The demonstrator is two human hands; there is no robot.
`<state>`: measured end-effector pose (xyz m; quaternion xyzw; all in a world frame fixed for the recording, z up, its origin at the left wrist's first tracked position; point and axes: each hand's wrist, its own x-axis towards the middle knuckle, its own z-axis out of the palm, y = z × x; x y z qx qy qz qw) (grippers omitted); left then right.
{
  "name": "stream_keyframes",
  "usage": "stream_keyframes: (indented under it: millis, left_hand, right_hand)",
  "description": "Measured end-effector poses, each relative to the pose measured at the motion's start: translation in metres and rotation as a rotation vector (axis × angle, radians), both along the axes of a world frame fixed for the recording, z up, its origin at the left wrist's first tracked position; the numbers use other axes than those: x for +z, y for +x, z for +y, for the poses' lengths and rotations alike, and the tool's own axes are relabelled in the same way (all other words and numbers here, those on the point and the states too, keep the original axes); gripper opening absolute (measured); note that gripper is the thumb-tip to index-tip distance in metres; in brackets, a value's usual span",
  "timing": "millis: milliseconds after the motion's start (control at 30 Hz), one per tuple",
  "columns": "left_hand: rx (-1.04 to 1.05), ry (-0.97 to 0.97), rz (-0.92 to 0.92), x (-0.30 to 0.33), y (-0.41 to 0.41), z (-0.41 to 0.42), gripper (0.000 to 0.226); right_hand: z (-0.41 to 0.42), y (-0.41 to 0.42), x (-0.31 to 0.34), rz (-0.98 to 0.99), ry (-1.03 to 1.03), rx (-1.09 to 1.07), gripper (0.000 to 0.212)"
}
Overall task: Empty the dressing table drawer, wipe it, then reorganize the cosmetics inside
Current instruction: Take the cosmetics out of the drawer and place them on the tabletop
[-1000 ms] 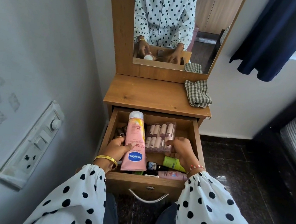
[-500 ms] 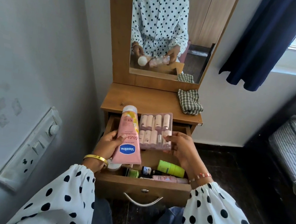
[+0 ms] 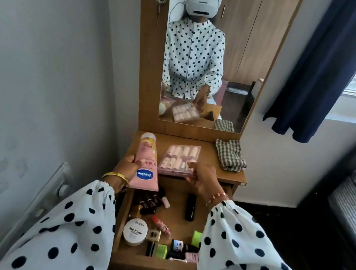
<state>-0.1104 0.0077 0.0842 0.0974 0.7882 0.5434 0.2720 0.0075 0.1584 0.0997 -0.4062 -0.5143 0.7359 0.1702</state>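
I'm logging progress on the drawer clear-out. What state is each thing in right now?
Drawer: open, many cosmetics inside.
Vaseline tube: gripped by left hand, over the tabletop edge.
Nail set box: held by right hand at the tabletop.
Checked cloth: crumpled on the tabletop, untouched.
Nail polish remover tub: in the drawer, lid on.

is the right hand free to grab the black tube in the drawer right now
Probably not yet. The right hand holds the clear case over the tabletop, so its fingers are taken. The black tube lies uncovered in the open drawer just below that wrist; once the case is set down, the way looks free.
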Motion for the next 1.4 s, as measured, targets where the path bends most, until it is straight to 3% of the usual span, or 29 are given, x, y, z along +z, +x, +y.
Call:
stream_keyframes:
  millis: [267, 533, 667, 933, 1100, 1400]
  left_hand:
    - [-0.011, -0.224, 0.159, -0.008, -0.043, 0.024, 0.038]
    - [0.031, -0.436, 0.390, -0.023, -0.067, 0.037, 0.037]
    - [0.003, -0.533, 0.507, -0.028, -0.078, 0.038, 0.038]
    - [0.038, -0.481, 0.571, -0.036, -0.082, 0.040, 0.040]
    - [-0.009, -0.461, 0.577, -0.036, -0.088, 0.037, 0.043]
    - [-0.005, -0.448, 0.562, -0.034, -0.088, 0.039, 0.043]
  right_hand:
    - [0.024, -0.052, -0.008, -0.101, 0.160, 0.061, 0.011]
    - [0.032, -0.084, -0.035, -0.412, 0.832, 0.119, 0.031]
    - [0.033, -0.085, -0.040, -0.485, 1.050, 0.186, 0.032]
    - [0.033, -0.083, -0.050, -0.417, 1.103, 0.211, 0.044]
    - [0.038, -0.078, -0.050, -0.348, 1.136, 0.355, 0.076]
    - [0.034, -0.081, -0.049, -0.414, 1.149, 0.328, 0.074]
